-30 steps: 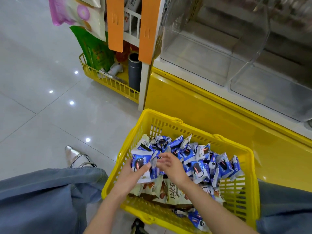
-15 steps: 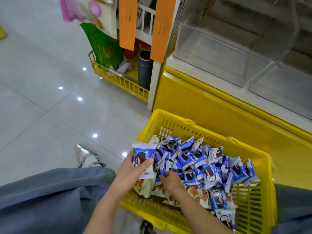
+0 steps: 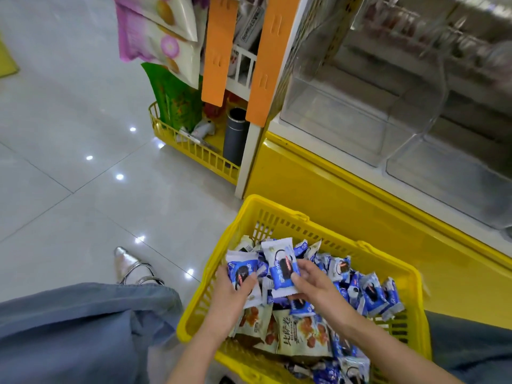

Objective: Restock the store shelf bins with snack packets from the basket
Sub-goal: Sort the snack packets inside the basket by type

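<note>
Left hand (image 3: 231, 295), right hand (image 3: 315, 285): blue packets (image 3: 282, 268)

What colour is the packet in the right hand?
The packet the right hand holds is blue and white; head view.

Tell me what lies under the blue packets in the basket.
Beneath the blue packets, tan snack bags show at the near side of the yellow basket. Deeper layers and the floor under the pile are covered.
</note>
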The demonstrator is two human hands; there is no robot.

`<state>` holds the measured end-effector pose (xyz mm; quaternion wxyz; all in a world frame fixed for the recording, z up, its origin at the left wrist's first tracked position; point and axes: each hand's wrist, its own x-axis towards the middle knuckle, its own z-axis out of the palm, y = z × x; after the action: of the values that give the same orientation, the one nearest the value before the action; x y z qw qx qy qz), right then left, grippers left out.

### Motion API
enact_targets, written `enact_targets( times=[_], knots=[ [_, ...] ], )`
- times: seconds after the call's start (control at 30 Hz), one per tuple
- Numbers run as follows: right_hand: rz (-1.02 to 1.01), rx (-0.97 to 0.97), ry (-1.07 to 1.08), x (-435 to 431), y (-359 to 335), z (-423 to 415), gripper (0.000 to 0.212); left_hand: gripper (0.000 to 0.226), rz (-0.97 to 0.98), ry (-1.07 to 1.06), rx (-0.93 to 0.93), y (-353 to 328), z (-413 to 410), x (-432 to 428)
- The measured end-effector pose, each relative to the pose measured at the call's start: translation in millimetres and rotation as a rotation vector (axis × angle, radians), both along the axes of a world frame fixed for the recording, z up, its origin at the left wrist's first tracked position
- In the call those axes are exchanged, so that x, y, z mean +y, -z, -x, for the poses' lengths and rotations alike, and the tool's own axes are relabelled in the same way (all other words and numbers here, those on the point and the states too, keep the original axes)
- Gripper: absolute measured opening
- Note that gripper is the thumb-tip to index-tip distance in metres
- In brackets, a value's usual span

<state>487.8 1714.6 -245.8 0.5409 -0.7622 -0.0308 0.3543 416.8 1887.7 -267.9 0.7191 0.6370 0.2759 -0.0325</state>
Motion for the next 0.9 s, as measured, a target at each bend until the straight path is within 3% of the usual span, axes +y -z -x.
enact_targets(
  times=[0.07, 0.17, 0.23, 0.4, 0.53, 0.73, 0.9],
  knots=[
    [0.081, -0.059, -0.122, 11, -10, 2, 0.037, 0.020, 0.185, -0.012, 0.003, -3, 0, -2],
    [0.142, -0.151, -0.228, 35, -21, 9, 0.032, 0.046, 0.355, -0.029, -0.070, -3, 4, 2],
    [0.090, -0.254, -0.240, 51, -26, 15, 0.023, 0.059, 0.322, -0.044, -0.112, -7, 4, 8],
    [0.071, -0.472, -0.254, 69, -29, 12, 0.023, 0.043, 0.107, -0.148, -0.158, -10, -7, 29],
    [0.134, -0.412, -0.114, 66, -2, -14, 0.025, 0.041, 0.111, -0.179, -0.136, -8, -11, 38],
    [0.502, -0.213, -0.224, 70, 71, -43, 0.049, 0.042, 0.191, -0.229, -0.082, -11, -18, 50],
    [0.570, -0.120, -0.182, 95, 109, -46, 0.071, 0.074, 0.232, -0.294, -0.053, -19, -19, 59]
  ],
)
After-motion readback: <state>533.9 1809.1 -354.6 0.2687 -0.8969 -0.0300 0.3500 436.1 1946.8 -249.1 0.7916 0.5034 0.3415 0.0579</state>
